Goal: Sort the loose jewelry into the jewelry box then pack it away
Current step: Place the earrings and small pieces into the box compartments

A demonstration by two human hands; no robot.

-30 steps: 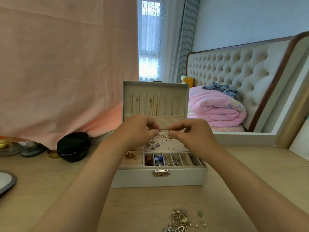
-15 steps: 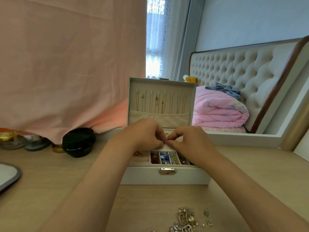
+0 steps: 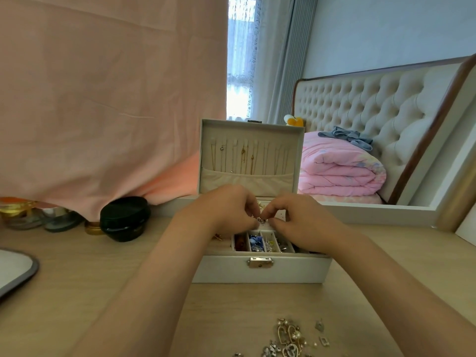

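In the head view, my left hand and right hand pinch together one small silvery piece just above the open jewelry box, over its back part. The loose pile lies on the surface toward me, nearer my right hand.

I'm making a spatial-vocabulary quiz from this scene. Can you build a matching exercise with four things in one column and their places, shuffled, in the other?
Things
1. necklaces
2. loose jewelry pile
3. black round case
4. folded pink quilt

Places
A. on the bed
B. hanging inside the raised lid of the jewelry box
C. on the table, in front of the box
D. on the table, left of the box

Pairs: 1-B, 2-C, 3-D, 4-A
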